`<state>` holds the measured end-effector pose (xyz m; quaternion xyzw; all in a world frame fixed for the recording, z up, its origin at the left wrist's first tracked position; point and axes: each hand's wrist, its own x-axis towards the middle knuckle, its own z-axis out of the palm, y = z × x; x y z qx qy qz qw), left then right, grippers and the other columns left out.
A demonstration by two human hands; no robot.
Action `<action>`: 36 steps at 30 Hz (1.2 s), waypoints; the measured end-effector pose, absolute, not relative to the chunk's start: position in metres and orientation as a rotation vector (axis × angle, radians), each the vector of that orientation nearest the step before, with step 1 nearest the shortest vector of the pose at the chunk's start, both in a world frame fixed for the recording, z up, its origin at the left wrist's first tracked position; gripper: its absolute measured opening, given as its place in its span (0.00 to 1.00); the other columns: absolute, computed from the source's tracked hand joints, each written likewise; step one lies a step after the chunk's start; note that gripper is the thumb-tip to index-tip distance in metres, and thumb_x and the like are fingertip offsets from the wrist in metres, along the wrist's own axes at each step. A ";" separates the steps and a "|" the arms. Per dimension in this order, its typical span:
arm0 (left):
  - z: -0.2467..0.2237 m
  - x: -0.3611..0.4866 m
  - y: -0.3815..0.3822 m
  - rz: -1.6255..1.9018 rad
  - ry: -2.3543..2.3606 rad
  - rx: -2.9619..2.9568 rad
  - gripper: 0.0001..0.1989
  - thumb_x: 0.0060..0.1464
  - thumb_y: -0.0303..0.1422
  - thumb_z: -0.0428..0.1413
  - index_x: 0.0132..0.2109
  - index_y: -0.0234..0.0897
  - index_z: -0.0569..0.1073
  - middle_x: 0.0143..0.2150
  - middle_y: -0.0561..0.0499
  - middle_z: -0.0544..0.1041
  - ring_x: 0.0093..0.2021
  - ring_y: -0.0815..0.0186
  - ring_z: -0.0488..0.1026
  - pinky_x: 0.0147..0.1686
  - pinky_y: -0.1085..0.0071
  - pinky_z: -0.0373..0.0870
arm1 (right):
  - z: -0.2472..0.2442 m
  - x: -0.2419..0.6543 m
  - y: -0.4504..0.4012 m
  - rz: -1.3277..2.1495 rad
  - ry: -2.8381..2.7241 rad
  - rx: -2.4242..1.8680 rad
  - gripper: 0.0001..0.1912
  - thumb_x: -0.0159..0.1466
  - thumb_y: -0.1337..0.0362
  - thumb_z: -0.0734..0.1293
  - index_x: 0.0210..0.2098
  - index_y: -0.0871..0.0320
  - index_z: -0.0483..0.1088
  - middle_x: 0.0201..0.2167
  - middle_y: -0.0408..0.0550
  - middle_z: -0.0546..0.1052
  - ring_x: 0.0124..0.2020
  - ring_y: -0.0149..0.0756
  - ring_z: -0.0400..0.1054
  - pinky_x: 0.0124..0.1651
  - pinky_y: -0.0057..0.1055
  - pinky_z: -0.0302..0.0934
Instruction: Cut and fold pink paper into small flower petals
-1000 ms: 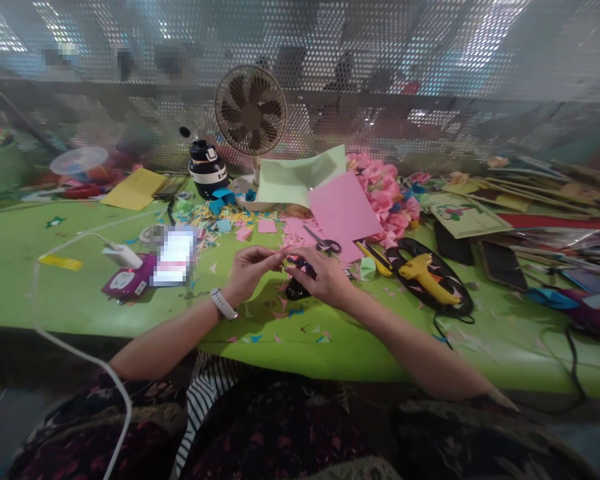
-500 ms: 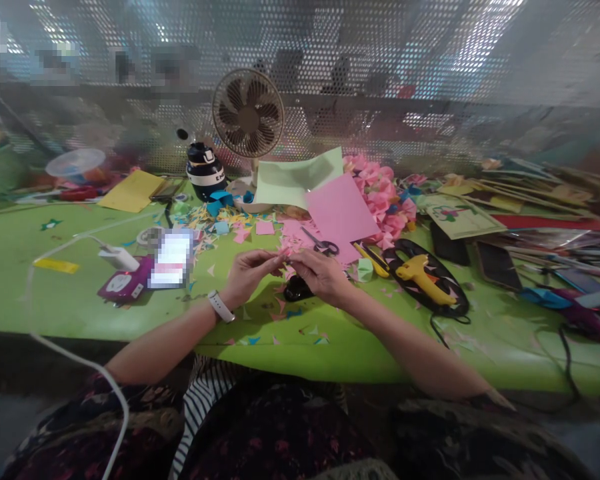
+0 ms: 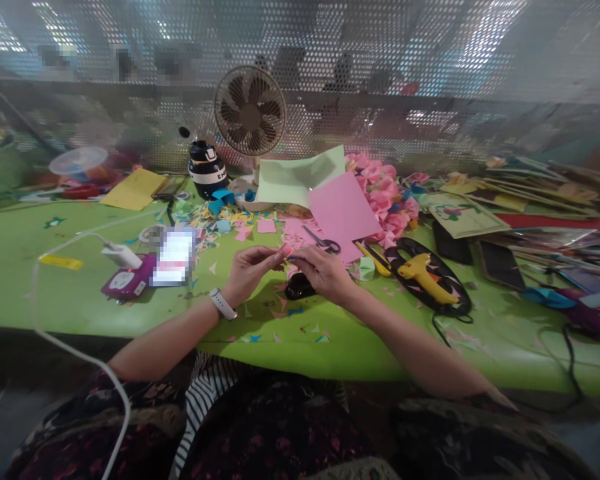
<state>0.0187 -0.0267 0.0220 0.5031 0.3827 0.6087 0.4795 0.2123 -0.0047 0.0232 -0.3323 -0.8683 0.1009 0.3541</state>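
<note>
My left hand (image 3: 253,270), with a white watch (image 3: 223,305) on its wrist, pinches a small pink piece of paper (image 3: 287,253) between its fingertips. Meeting it from the right, my right hand (image 3: 325,273) has its fingers closed at the same piece; a tiny blue spot shows at its fingertips, too small to make out. A black object (image 3: 299,287) lies under my right hand, partly covered by it. Just beyond the hands are scissors (image 3: 325,241) on pink paper scraps, with a large pink sheet (image 3: 344,207) behind them.
A yellow glue gun (image 3: 427,279) rests on a black holder at the right, beside a yellow cutter (image 3: 373,259). At the left are a lit phone (image 3: 173,257) and a purple power strip (image 3: 126,279). A fan (image 3: 251,113), a black bottle (image 3: 207,170) and pink paper flowers (image 3: 380,190) stand behind.
The view has shifted slightly. Both hands remain together at the small pink piece, and a blue spot now shows at my right fingertips.
</note>
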 end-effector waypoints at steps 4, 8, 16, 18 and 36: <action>0.021 0.018 -0.025 1.475 0.926 1.228 0.14 0.41 0.42 0.70 0.30 0.36 0.81 0.27 0.50 0.81 0.24 0.69 0.76 0.28 0.72 0.76 | 0.024 0.213 -0.005 0.268 -2.249 -0.810 0.15 0.72 0.56 0.58 0.48 0.55 0.72 0.42 0.52 0.79 0.41 0.39 0.74 0.43 0.34 0.67; 0.022 0.019 -0.025 1.500 0.918 1.234 0.14 0.41 0.41 0.70 0.26 0.35 0.79 0.22 0.51 0.78 0.22 0.70 0.74 0.26 0.74 0.74 | 0.027 0.212 -0.010 0.222 -2.240 -0.845 0.15 0.70 0.54 0.61 0.49 0.56 0.71 0.43 0.53 0.79 0.42 0.41 0.74 0.41 0.34 0.67; 0.026 0.018 -0.026 1.449 0.929 1.253 0.17 0.39 0.44 0.70 0.28 0.35 0.80 0.24 0.50 0.79 0.24 0.68 0.76 0.29 0.70 0.77 | 0.026 0.214 -0.007 0.259 -2.237 -0.881 0.15 0.72 0.56 0.58 0.49 0.53 0.73 0.43 0.52 0.80 0.41 0.40 0.74 0.42 0.35 0.68; 0.025 0.018 -0.025 1.438 0.921 1.247 0.16 0.39 0.44 0.70 0.29 0.35 0.80 0.25 0.50 0.80 0.24 0.68 0.77 0.29 0.70 0.77 | 0.026 0.214 -0.005 0.295 -2.244 -0.859 0.15 0.72 0.57 0.58 0.49 0.53 0.73 0.43 0.51 0.80 0.41 0.39 0.75 0.42 0.34 0.68; 0.024 0.015 -0.027 1.387 0.844 1.252 0.14 0.40 0.40 0.71 0.33 0.36 0.82 0.30 0.48 0.83 0.29 0.64 0.80 0.36 0.66 0.81 | 0.023 0.214 -0.004 0.158 -2.227 -0.828 0.18 0.72 0.56 0.57 0.43 0.56 0.75 0.33 0.50 0.77 0.34 0.35 0.71 0.37 0.30 0.64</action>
